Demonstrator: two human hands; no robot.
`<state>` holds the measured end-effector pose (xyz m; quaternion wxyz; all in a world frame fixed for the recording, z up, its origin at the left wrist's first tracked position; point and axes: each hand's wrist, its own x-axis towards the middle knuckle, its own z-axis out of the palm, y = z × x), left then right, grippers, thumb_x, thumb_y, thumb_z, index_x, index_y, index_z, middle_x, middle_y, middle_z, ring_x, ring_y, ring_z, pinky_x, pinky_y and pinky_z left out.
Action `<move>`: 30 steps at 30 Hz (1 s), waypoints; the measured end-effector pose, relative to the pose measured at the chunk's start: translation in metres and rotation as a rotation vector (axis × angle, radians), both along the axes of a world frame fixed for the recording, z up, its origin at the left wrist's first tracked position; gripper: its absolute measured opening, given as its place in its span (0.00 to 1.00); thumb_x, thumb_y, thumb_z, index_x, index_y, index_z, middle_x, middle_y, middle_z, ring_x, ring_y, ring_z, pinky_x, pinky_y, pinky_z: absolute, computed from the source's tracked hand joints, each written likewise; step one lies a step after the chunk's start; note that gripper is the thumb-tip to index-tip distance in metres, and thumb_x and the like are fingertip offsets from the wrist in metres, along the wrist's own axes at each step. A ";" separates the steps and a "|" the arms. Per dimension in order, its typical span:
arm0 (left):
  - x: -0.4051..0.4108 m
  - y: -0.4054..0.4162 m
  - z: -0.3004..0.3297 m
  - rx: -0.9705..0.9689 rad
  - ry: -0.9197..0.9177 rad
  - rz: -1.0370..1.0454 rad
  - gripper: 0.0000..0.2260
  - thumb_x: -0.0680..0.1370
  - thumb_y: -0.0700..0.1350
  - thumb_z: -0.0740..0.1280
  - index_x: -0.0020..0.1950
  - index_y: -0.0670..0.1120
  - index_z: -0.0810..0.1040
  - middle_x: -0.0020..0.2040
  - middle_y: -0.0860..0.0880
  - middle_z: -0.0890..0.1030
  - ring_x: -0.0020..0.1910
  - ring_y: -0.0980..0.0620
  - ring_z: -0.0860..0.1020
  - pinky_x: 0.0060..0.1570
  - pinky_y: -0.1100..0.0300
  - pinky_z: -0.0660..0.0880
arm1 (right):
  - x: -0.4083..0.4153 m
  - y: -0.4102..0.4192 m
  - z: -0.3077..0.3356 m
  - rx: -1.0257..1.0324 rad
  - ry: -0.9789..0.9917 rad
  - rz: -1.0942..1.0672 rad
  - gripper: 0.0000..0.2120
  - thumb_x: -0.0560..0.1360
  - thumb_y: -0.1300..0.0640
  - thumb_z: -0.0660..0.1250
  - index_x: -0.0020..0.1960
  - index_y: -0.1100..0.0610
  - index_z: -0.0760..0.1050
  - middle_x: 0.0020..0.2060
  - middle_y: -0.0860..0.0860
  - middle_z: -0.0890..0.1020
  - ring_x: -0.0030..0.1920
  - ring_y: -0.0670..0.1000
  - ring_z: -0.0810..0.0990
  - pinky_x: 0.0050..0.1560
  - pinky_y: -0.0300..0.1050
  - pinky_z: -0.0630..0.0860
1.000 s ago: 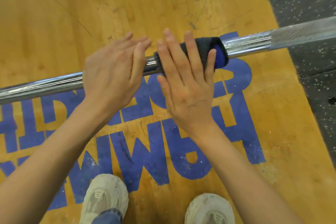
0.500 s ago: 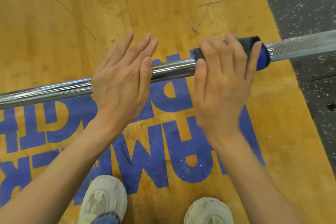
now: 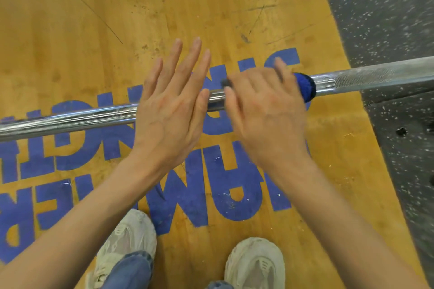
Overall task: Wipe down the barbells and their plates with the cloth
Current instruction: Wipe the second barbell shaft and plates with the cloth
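Though blurred, right hand (image 3: 267, 110) (apparently) around cloth (image 3: 305, 85).

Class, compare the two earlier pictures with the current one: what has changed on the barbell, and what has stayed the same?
The right hand has slid the cloth rightwards along the barbell, from the smooth middle to the edge of the knurled section, curling round it. The left hand stays flat and open on the bar.

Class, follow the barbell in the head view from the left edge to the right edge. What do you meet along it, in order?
Smooth shaft of the barbell → left hand → right hand → blue cloth → knurled shaft.
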<state>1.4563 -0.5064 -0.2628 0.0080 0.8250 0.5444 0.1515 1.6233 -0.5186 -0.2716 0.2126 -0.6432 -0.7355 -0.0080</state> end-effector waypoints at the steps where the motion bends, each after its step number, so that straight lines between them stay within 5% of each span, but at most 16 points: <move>1: 0.002 -0.001 0.000 -0.009 0.009 -0.004 0.23 0.86 0.47 0.49 0.80 0.41 0.62 0.80 0.45 0.61 0.80 0.43 0.57 0.79 0.47 0.53 | 0.019 -0.001 -0.001 -0.003 -0.007 -0.019 0.17 0.84 0.52 0.54 0.53 0.57 0.79 0.46 0.53 0.82 0.52 0.58 0.78 0.75 0.55 0.60; 5: 0.006 -0.009 -0.004 0.023 0.089 -0.029 0.23 0.87 0.49 0.47 0.80 0.42 0.62 0.80 0.47 0.63 0.80 0.45 0.59 0.78 0.50 0.54 | 0.020 -0.009 0.004 -0.019 0.035 -0.280 0.17 0.84 0.54 0.53 0.55 0.59 0.79 0.51 0.54 0.81 0.57 0.59 0.76 0.76 0.58 0.57; 11: 0.009 -0.017 -0.006 0.046 0.074 -0.036 0.23 0.87 0.49 0.46 0.80 0.44 0.64 0.79 0.48 0.65 0.79 0.46 0.62 0.74 0.52 0.60 | 0.032 -0.017 -0.002 0.025 -0.019 0.008 0.19 0.86 0.51 0.51 0.59 0.58 0.78 0.51 0.53 0.81 0.56 0.56 0.77 0.73 0.54 0.64; 16: 0.008 -0.022 -0.008 0.069 0.073 -0.050 0.22 0.87 0.48 0.48 0.80 0.43 0.64 0.79 0.48 0.65 0.79 0.46 0.62 0.73 0.50 0.63 | 0.004 -0.020 0.003 0.003 0.109 -0.299 0.16 0.84 0.55 0.53 0.57 0.59 0.78 0.53 0.54 0.81 0.60 0.57 0.77 0.77 0.56 0.57; 20: 0.008 -0.023 -0.009 0.089 0.063 -0.057 0.21 0.87 0.47 0.50 0.79 0.43 0.64 0.79 0.48 0.65 0.78 0.45 0.63 0.73 0.51 0.62 | 0.012 -0.027 0.001 -0.008 0.015 -0.017 0.17 0.85 0.53 0.53 0.62 0.58 0.77 0.55 0.52 0.81 0.62 0.56 0.77 0.76 0.54 0.61; 25: 0.010 -0.024 -0.009 0.061 0.021 -0.037 0.21 0.87 0.47 0.50 0.78 0.44 0.67 0.77 0.49 0.68 0.77 0.46 0.65 0.75 0.51 0.61 | 0.027 -0.025 0.007 -0.034 0.101 -0.322 0.17 0.84 0.56 0.52 0.60 0.59 0.77 0.57 0.53 0.80 0.65 0.56 0.75 0.79 0.54 0.53; 30: 0.009 -0.025 -0.007 0.026 0.008 -0.040 0.21 0.86 0.46 0.51 0.78 0.43 0.68 0.77 0.48 0.69 0.77 0.44 0.65 0.75 0.49 0.61 | -0.009 -0.027 0.006 -0.057 0.050 -0.036 0.18 0.84 0.54 0.53 0.62 0.58 0.78 0.59 0.52 0.81 0.65 0.56 0.77 0.77 0.54 0.59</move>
